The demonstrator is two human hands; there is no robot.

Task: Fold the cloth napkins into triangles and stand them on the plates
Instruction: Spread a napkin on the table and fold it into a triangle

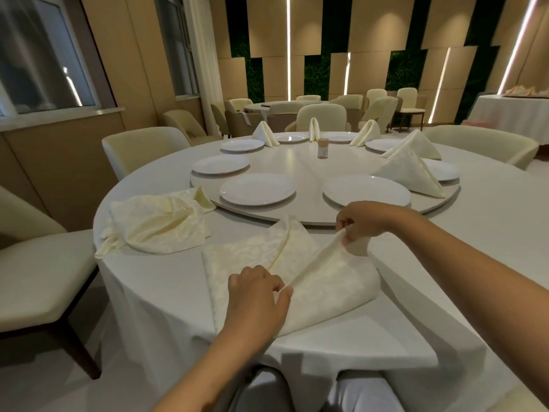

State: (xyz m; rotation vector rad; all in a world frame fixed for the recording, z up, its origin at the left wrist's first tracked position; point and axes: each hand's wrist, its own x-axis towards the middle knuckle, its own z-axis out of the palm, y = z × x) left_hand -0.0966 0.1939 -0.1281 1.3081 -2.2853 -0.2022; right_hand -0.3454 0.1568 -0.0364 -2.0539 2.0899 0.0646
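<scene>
- The left hand (pixel 257 288) pinches the near end of a raised fold of the cream napkin (pixel 326 281), fingers curled over the cloth close to the table's near edge.
- The right hand (pixel 361 223) pinches the far end of that same fold and holds it up off the table, just short of the turntable's rim.
- The napkin lies partly folded on the tablecloth (pixel 166 292) between the two hands, one corner pointing toward the turntable (pixel 312 162).
- A heap of unfolded napkins (pixel 157 224) sits at the table's left edge, one corner hanging over.
- Two bare plates (pixel 258 188) (pixel 367 190) sit on the turntable's near edge; folded napkins (pixel 411 171) stand around its right and far sides.
- A small cylindrical holder (pixel 322 147) stands near the turntable's middle.
</scene>
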